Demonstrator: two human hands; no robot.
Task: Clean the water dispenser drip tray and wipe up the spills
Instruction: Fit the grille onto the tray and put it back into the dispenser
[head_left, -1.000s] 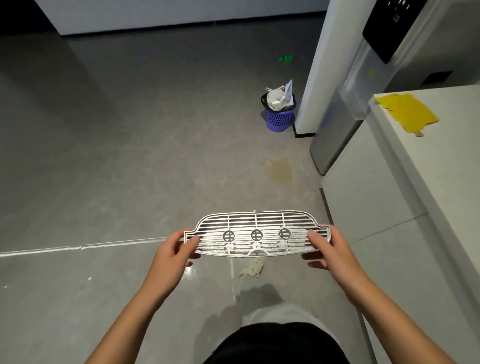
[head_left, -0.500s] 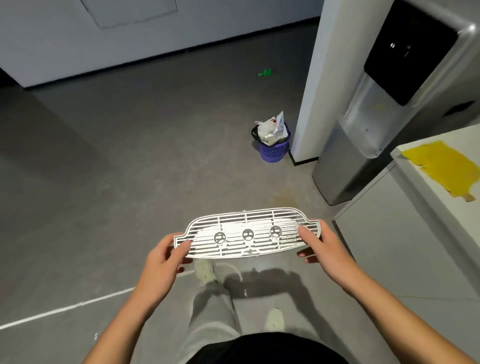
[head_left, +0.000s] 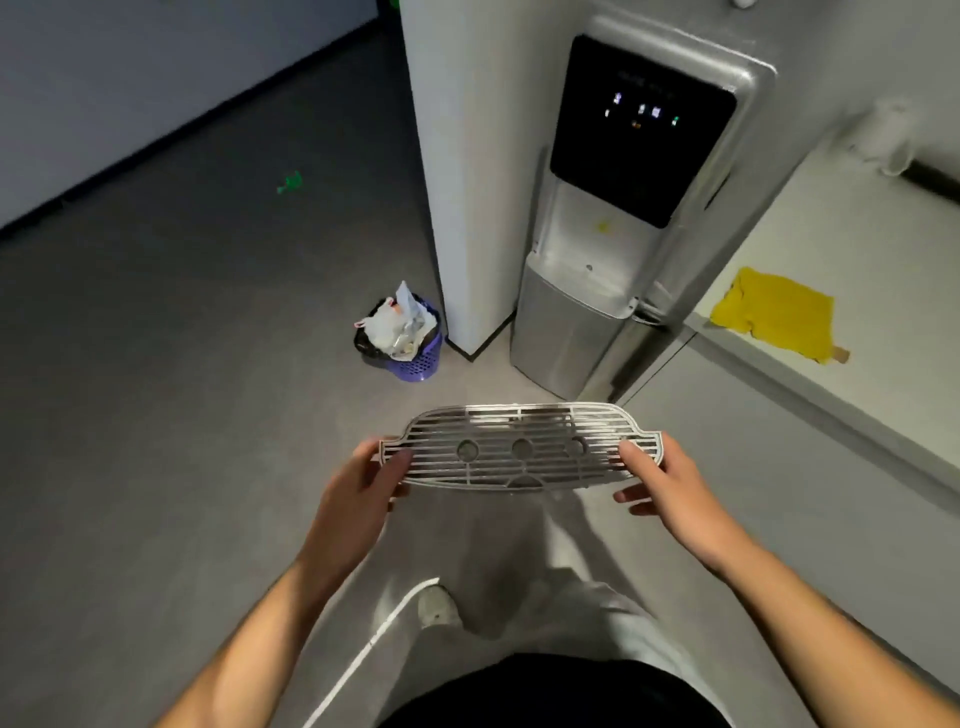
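Drip tray grate (head_left: 521, 448): held roughly level in mid-air, on the near side of the water dispenser (head_left: 597, 322).
Left hand (head_left: 358, 486): pinches the grate's left end, thumb on top, fingers underneath.
Right hand (head_left: 662, 480): pinches the right end likewise.
Yellow cloth (head_left: 774, 314): lies on the counter (head_left: 857, 234), far right.

Fingers of the left hand (head_left: 358, 486) and right hand (head_left: 667, 480) are partly hidden under the silver slotted metal drip-tray grille (head_left: 519, 449). Lit icons (head_left: 655, 110) on the black panel (head_left: 634, 176) of the grey water dispenser (head_left: 566, 322) are too small to read. A blurred white object (head_left: 883, 132) on the pale counter (head_left: 852, 228) is unidentifiable.
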